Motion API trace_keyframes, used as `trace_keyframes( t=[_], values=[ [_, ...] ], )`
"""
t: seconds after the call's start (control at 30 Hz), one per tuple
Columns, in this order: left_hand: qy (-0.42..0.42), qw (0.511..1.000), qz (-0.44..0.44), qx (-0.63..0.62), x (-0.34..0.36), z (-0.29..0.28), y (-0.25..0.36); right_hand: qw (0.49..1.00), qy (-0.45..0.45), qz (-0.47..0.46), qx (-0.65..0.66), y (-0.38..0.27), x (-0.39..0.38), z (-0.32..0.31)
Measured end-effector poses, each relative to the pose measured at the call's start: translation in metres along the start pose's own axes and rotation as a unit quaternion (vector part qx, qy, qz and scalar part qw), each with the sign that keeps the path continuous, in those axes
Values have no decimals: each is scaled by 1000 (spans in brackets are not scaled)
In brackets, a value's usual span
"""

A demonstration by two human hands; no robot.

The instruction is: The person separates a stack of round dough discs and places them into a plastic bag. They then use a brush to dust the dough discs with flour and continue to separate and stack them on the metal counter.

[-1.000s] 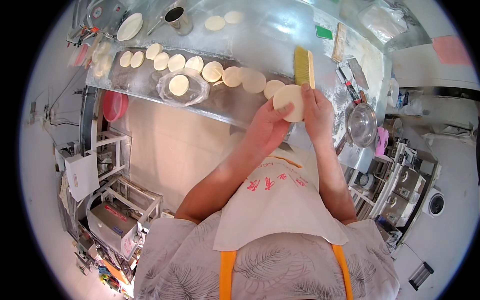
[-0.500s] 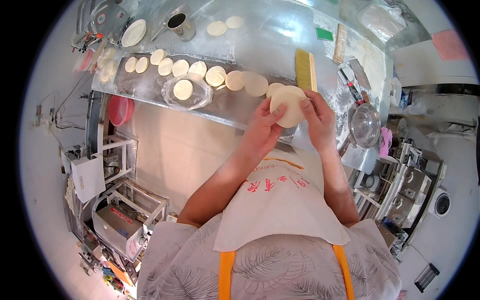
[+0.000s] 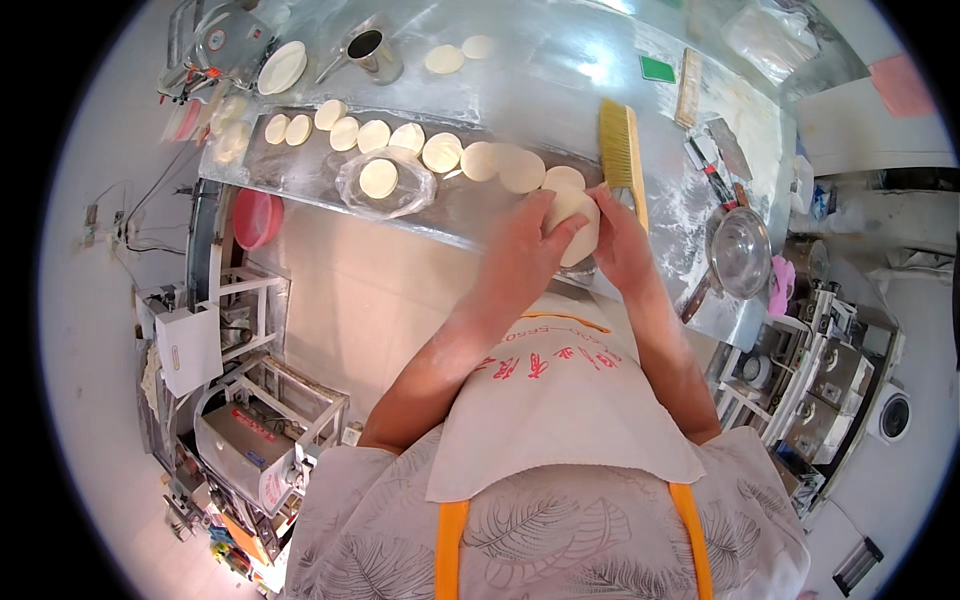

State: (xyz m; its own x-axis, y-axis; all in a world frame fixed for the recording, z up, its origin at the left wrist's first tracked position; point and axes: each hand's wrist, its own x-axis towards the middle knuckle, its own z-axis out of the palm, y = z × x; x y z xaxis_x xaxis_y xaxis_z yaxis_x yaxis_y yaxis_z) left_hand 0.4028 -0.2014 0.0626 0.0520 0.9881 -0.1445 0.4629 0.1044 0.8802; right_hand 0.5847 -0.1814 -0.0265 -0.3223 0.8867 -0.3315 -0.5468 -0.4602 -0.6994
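Between my two hands is a pale, flat dough round (image 3: pixel 580 215), tilted over the table's near edge. My left hand (image 3: pixel 530 235) grips its left side, thumb across the face. My right hand (image 3: pixel 622 238) pinches the right rim. Just beyond, another dough round (image 3: pixel 563 179) lies at the right end of a row on the dark board. Thicker dough pieces (image 3: pixel 442 153) continue the row leftward. In front of them sits a crumpled clear plastic sheet (image 3: pixel 412 198) carrying a single dough round (image 3: pixel 378 180). My fingers partly hide the held dough.
A wide bristle brush (image 3: pixel 618 150) lies right of the row. Farther right are a floured scraper (image 3: pixel 728 148), a red-and-black handled tool (image 3: pixel 710 175) and a metal bowl (image 3: pixel 740 252). A metal cup (image 3: pixel 376 58) and white dish (image 3: pixel 283 68) stand at the back left.
My hands have turned the dough round steeper, so it shows narrower. My left fingers have shifted up behind its rim. The whole view has drifted slightly.
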Motion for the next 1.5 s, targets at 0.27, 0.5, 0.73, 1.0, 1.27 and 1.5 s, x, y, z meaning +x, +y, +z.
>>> trace_keyframes(
  t=[0.27, 0.5, 0.73, 1.0, 1.27, 1.5],
  values=[
    [-39, 972, -167, -161, 22, -11, -6, 984, 23, 16, -175, -11, 7, 28],
    [-101, 795, -165, -575, 38, -10, -39, 994, 7, -107, 10, -30, 1, 51],
    [-172, 683, -51, -708, 32, 16, -50, 952, 96, -36, -288, -54, 12, 63],
    [-156, 921, 15, -357, 34, 37, -74, 790, 208, -58, -574, -35, 28, 43],
    [-61, 808, -100, -578, 24, 24, -50, 848, 232, -13, -476, -30, 20, 55],
    [-106, 919, -141, -353, 21, 5, -36, 989, 12, 145, 11, -28, 29, 17]
  ],
)
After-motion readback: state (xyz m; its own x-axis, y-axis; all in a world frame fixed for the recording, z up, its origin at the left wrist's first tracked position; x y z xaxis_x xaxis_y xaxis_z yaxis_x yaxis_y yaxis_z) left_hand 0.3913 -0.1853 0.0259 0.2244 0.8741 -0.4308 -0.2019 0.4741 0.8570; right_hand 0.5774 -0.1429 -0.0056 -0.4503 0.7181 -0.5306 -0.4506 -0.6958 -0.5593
